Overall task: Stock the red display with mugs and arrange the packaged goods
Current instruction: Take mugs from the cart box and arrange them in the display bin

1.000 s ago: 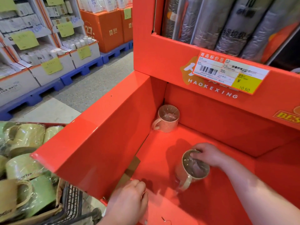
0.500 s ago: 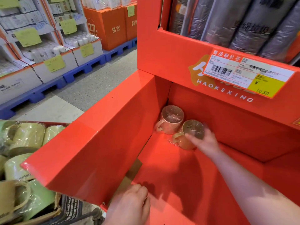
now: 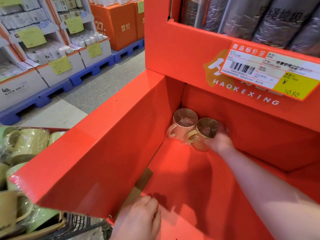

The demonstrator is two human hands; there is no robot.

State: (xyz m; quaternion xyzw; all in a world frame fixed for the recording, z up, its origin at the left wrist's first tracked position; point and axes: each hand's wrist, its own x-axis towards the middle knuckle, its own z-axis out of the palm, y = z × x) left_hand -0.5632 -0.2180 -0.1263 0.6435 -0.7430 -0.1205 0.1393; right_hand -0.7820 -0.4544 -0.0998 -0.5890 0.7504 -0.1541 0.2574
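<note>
Grip of my right hand (image 3: 220, 142) wraps the tan mug (image 3: 207, 129), seating it beside the pink mug (image 3: 184, 120); next I'd release, fetch another.

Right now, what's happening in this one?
A person is stocking the red display bin with plastic-wrapped mugs. The right hand grips a tan mug at the bin's back left corner, right beside a pink mug already standing there; the two look to be touching. The left hand rests at the bin's front edge, fingers curled; whether it holds anything is unclear. More wrapped mugs wait in the cart on the left.
</note>
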